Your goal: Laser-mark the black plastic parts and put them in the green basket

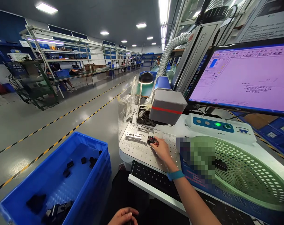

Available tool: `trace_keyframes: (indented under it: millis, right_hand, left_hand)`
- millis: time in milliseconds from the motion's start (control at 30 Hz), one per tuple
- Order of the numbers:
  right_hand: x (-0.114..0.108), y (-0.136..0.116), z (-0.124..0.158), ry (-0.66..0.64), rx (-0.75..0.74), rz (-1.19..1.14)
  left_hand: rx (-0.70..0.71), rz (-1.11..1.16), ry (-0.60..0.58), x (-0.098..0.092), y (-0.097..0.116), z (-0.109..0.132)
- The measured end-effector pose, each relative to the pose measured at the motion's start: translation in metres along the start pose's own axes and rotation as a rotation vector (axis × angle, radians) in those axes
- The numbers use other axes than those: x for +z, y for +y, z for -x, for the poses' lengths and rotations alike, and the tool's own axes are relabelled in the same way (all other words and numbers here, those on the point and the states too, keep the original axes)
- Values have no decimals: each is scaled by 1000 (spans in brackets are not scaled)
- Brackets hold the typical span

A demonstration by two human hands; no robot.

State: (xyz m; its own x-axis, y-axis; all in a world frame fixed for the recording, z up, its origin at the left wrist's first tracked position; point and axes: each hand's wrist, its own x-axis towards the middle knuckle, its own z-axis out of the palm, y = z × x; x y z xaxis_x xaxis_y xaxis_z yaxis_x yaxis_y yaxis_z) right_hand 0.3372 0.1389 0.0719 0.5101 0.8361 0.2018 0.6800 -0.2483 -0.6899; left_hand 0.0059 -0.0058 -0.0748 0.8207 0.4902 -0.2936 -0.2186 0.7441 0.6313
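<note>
Black part sits against the fingers of the right hand.

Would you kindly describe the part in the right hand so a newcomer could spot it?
Below the grey machine head with the red stripe is a dotted metal plate. There, the right hand holds the small black part, while other black pieces lie loose in the blue bin.

Black is recorded for the small part; a reddish fleck is apparently shown on it, though blurred. Teal is noted on the wristband, plain blue on the bin. The basket is coloured green and patterned with holes. The grey machine head is crossed by a red stripe. The floor tape is banded yellow and black. The screen is tinted lilac-pink.
</note>
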Motion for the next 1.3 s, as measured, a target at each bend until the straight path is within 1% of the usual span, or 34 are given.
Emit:
trace_keyframes:
  millis: [133, 233, 333, 533, 700, 833, 900, 933, 1000, 1100, 1200, 1267, 1300]
  right_hand:
    - [0, 7, 16, 7, -23, -58]
    - [1, 6, 25, -10, -58, -66]
    - [3, 2, 26, -12, -70, -59]
    - [3, -1, 24, -28, -55, -77]
    - [-4, 4, 20, -72, -27, -170]
    - [-15, 9, 13, -103, -4, -292]
    - [-24, 8, 17, -88, 7, -335]
    - [-29, 7, 24, -77, 7, -348]
    - [-39, 5, 47, -77, 4, -331]
    - [-49, 2, 102, -166, -33, -185]
    - [-47, 6, 158, -232, -150, -21]
    - [-42, 10, 184, -261, -213, 101]
    - [-39, 11, 192, -275, -224, 154]
  left_hand:
    - [-11, 32, -37, 1, 1, -2]
    - [0, 64, -50, 0, 0, -2]
    - [2, 79, -52, 2, 3, 0]
    - [-38, 130, -82, 12, 20, 6]
    - [-79, 144, -91, 13, 26, 5]
    - [-85, 123, -103, 7, 20, 6]
    - [-74, 116, -106, 3, 16, 6]
    - [-65, 117, -105, 0, 14, 6]
    - [-46, 127, -112, -3, 11, 5]
    - [-18, 141, -122, -6, 9, 3]
    - [-12, 142, -136, -4, 11, 3]
    - [-25, 146, -145, -2, 14, 4]
    - [-34, 150, -147, 0, 15, 4]
